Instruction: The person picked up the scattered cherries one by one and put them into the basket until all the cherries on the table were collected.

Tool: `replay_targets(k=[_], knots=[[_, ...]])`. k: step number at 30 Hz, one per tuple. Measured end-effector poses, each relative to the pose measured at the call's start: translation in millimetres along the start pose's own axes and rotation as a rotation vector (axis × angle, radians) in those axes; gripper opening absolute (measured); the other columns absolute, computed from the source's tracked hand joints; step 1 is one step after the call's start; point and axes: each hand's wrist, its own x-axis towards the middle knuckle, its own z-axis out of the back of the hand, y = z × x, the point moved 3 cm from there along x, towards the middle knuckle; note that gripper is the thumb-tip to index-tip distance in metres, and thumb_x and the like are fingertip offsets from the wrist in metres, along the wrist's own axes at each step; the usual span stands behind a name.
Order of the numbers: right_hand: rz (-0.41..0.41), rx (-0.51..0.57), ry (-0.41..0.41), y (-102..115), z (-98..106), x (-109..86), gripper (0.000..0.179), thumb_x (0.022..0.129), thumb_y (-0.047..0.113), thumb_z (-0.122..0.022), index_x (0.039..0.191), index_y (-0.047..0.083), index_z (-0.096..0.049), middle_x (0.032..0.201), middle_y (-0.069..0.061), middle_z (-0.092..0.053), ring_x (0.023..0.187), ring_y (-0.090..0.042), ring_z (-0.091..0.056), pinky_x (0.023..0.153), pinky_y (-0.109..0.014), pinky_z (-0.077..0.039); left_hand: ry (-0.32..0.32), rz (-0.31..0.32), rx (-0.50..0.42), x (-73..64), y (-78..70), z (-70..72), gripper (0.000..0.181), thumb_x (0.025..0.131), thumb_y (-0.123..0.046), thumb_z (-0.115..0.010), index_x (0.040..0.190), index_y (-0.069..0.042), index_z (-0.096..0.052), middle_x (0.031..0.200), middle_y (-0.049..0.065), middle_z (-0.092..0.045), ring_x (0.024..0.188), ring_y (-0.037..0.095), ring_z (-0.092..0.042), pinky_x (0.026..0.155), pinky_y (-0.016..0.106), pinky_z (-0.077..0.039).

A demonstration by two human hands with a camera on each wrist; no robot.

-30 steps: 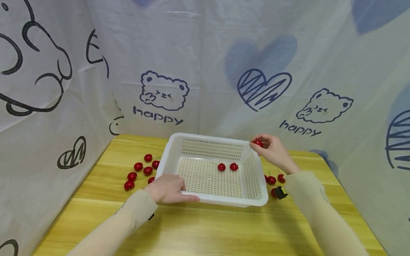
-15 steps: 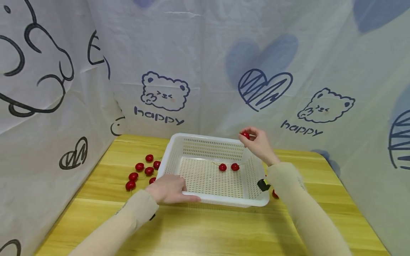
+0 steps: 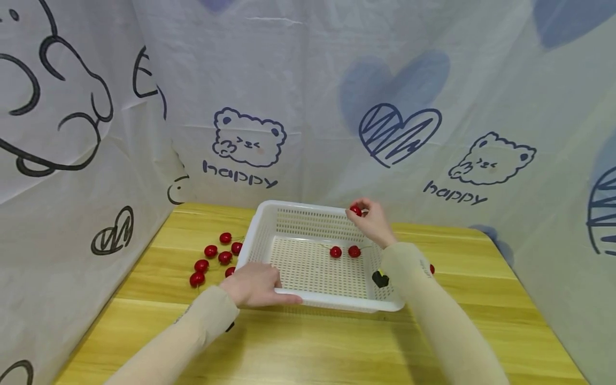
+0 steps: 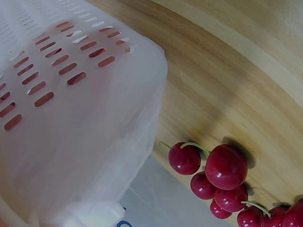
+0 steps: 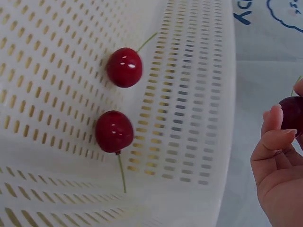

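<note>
A white perforated basket stands on the wooden table. My left hand grips its near left corner, thumb along the front rim; in the left wrist view the basket wall covers most of that hand. Above the back rim, toward the right, my right hand pinches a red cherry between thumb and fingers. The right wrist view shows this held cherry at its right edge, with a green stem. Inside the basket lie two cherries, the left one and the right one.
Several cherries lie on the table left of the basket, some with stems. Another cherry peeks out beside the right sleeve. A printed cloth hangs behind the table and at its sides.
My right hand has carried the pinched cherry leftward along the back rim, rising a little and then lowering. My left hand keeps its grip on the basket corner.
</note>
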Motion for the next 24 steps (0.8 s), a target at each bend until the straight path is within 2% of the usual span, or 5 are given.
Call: replay_targets(k=[7, 11, 17, 24], knots=[[-0.017, -0.084, 0.032, -6, -13, 4.0, 0.027, 0.095, 0.026, -0.063, 0.114, 0.007, -0.061, 0.112, -0.012, -0.062, 0.088, -0.024, -0.055, 0.077, -0.029, -0.048, -0.003, 0.009, 0.009, -0.2, 0.2, 0.1, 0.061, 0.079, -0.084, -0.056, 0.083, -0.024, -0.068, 0.059, -0.008, -0.042, 0.052, 0.009, -0.038, 0.051, 0.026, -0.032], [-0.023, -0.137, 0.060, -11, -19, 6.7, 0.026, 0.095, 0.027, -0.063, 0.114, 0.009, -0.061, 0.112, -0.012, -0.063, 0.087, -0.023, -0.056, 0.074, -0.028, -0.050, -0.002, 0.005, 0.013, 0.5, 0.6, -1.0, 0.061, 0.079, -0.084, -0.056, 0.082, -0.024, -0.068, 0.058, -0.008, -0.043, 0.052, 0.009, -0.038, 0.050, 0.026, -0.033], [-0.013, -0.199, 0.092, -18, -25, 9.0, 0.022, 0.093, 0.022, -0.064, 0.110, 0.008, -0.061, 0.101, -0.011, -0.065, 0.080, -0.021, -0.054, 0.067, -0.027, -0.046, -0.002, 0.005, 0.019, 0.6, 1.0, -1.0, 0.060, 0.079, -0.084, -0.056, 0.077, -0.024, -0.065, 0.058, -0.008, -0.042, 0.052, 0.010, -0.038, 0.050, 0.026, -0.033], [-0.056, -0.268, 0.114, -26, -29, 10.1, 0.024, 0.092, 0.023, -0.064, 0.112, 0.009, -0.060, 0.092, -0.008, -0.062, 0.074, -0.017, -0.053, 0.064, -0.026, -0.046, -0.001, -0.001, 0.014, 1.5, 1.8, -1.5, 0.061, 0.079, -0.085, -0.055, 0.081, -0.025, -0.067, 0.057, -0.008, -0.042, 0.052, 0.009, -0.037, 0.050, 0.026, -0.032]])
